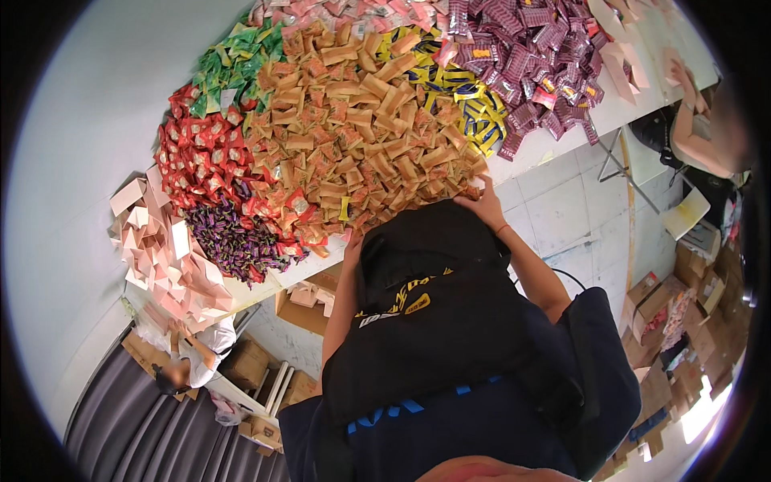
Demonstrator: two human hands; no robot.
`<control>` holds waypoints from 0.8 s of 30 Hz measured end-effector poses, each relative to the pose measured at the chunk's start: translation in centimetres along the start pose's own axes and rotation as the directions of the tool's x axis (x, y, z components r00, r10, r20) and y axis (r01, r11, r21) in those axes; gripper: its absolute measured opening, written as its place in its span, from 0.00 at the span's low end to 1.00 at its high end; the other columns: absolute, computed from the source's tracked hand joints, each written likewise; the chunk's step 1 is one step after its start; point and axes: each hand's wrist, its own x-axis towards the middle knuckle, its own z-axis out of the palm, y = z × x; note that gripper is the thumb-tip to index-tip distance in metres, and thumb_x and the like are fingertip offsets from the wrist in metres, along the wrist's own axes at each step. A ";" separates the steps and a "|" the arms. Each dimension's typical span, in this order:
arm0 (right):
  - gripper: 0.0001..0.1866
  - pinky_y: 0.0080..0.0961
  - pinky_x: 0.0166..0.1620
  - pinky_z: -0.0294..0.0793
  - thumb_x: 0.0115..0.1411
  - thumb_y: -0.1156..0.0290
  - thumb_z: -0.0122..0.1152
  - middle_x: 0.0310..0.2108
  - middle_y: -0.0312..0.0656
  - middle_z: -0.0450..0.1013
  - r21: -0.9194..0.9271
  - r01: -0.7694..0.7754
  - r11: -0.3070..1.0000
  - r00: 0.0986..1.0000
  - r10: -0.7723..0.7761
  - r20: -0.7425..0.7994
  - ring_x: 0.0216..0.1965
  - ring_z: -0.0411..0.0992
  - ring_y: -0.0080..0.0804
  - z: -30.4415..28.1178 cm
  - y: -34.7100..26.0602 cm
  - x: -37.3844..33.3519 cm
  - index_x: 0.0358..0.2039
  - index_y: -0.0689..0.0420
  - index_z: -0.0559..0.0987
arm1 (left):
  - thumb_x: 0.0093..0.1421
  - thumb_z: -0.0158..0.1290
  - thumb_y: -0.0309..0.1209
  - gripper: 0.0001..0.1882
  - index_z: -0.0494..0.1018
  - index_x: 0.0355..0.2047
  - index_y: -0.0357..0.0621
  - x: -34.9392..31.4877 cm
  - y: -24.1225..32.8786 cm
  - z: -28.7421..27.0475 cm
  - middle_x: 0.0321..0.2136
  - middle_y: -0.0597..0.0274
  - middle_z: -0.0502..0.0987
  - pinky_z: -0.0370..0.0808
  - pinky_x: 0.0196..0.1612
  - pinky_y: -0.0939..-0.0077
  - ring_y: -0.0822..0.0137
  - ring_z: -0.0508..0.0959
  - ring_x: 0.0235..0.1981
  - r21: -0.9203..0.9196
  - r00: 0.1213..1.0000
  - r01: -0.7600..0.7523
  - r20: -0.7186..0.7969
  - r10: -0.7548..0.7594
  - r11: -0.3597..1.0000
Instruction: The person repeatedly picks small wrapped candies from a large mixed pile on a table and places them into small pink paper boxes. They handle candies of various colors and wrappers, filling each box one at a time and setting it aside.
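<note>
My right hand [484, 206] is at the near edge of a large heap of brown snack packets [345, 120], its fingers curled near a small pale thing I cannot make out. My left hand [352, 243] is at the table edge by the heap's near left side, its fingers mostly hidden behind the black apron [434, 241] on my front. Left of the brown heap lie red packets [205, 157] and small dark purple sweets [233, 233]. Green packets [241, 60] are at the back left, yellow-and-blue packets [482, 116] at the right.
Maroon packets [522, 48] and pink packets [345, 12] cover the far side of the white table [554, 157]. Folded pink cartons [173, 249] are piled at the left end. One person [201, 353] works at lower left, another [707, 132] at right. Cardboard boxes [650, 297] stand on the floor.
</note>
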 end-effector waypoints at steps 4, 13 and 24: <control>0.44 0.28 0.47 0.73 0.49 0.67 0.74 0.50 0.48 0.68 0.699 0.174 0.694 0.918 -0.371 0.139 0.47 0.71 0.31 7.3 1.5 1.9 0.59 0.63 0.55 | 0.59 0.58 0.35 0.20 0.71 0.49 0.39 0.9 3.7 3.7 0.39 0.60 0.78 0.75 0.47 0.72 0.65 0.77 0.43 -0.064 0.971 0.007 0.237 0.008 0.998; 0.24 0.44 0.57 0.70 0.60 0.74 0.57 0.52 0.41 0.68 0.858 -0.260 0.442 0.903 -0.205 0.379 0.53 0.67 0.37 10.3 -16.1 -1.3 0.57 0.52 0.64 | 0.64 0.48 0.39 0.23 0.65 0.55 0.38 -2.5 15.8 5.9 0.50 0.53 0.70 0.69 0.57 0.54 0.50 0.72 0.50 -0.489 0.812 0.179 0.563 0.153 0.853; 0.27 0.49 0.48 0.64 0.54 0.47 0.59 0.52 0.34 0.63 0.513 -0.062 0.856 0.972 0.169 -0.163 0.55 0.57 0.33 -2.7 3.4 6.3 0.52 0.43 0.68 | 0.61 0.52 0.41 0.18 0.69 0.46 0.44 -4.2 8.4 -11.5 0.38 0.64 0.74 0.74 0.46 0.69 0.69 0.74 0.40 -0.333 0.963 -0.262 -0.144 0.226 0.906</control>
